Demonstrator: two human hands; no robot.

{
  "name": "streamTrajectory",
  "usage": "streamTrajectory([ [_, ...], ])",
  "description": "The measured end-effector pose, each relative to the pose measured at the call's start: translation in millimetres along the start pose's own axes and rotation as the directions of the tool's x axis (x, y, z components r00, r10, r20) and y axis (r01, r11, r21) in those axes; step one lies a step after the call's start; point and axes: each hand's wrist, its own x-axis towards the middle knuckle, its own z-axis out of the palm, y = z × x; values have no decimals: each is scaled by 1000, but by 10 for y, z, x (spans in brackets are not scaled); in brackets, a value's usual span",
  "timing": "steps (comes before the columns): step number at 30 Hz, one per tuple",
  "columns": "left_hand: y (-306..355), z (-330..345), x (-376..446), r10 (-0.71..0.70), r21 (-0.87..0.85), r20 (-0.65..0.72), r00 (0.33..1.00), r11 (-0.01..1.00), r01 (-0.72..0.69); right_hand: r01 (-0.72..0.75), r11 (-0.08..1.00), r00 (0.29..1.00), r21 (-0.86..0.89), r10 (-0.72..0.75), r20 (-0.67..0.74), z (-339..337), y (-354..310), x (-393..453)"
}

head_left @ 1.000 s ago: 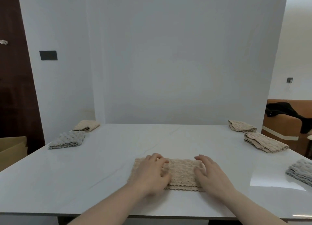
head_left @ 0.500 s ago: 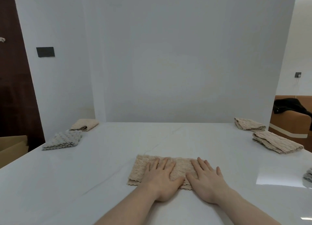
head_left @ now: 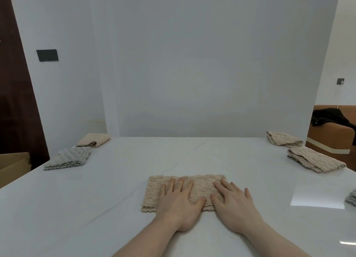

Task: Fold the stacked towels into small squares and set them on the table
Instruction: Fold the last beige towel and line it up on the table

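A beige knobbly towel [head_left: 202, 187], folded into a wide strip, lies flat on the white table [head_left: 96, 208] near its front edge. My left hand [head_left: 179, 202] rests flat on the towel's middle with straight fingers. My right hand [head_left: 234, 203] lies flat over the towel's right end, fingers spread. The towel's left part stays uncovered.
Folded towels sit along the table sides: a grey one [head_left: 68, 158] and a beige one [head_left: 94, 140] at far left, two beige ones [head_left: 283, 139] [head_left: 316, 160] at far right, a grey one [head_left: 351, 199] at the right edge. A white wall panel stands behind the table.
Both hands went from curled at the towel's near edge to flat on top of it, pressing it down. The view shifted slightly left.
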Motion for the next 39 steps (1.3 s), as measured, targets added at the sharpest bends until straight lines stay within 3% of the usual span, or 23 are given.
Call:
streamTrajectory([
  [5, -21, -43, 8, 11, 6, 49, 999, 1000, -11, -17, 1000, 1000, -20, 17, 13, -21, -28, -7],
  [10, -134, -101, -39, -20, 129, -136, 991, 991, 38, -53, 999, 999, -1, 53, -3, -22, -30, -6],
  [17, -1046, -317, -173, -274, 64, -65, 960, 959, 278, -226, 973, 959, 49, 231, -165, -19, 23, -31],
  [22, -1144, -264, -247, -219, -17, -53, 974, 976, 218, -337, 935, 910, 106, 353, -217, -10, 49, 13],
  [30, -1188, -260, -220, -195, -28, -38, 980, 981, 194, -379, 924, 898, 48, 380, -222, -16, 30, 38],
  [36, -1180, -281, -239, -200, -52, -42, 979, 979, 198, -390, 902, 894, 185, 419, -158, -86, 20, 20],
  [39, -1181, -286, -244, -200, -64, -46, 979, 978, 197, -345, 863, 890, 368, 426, -164, -117, 34, -18],
])
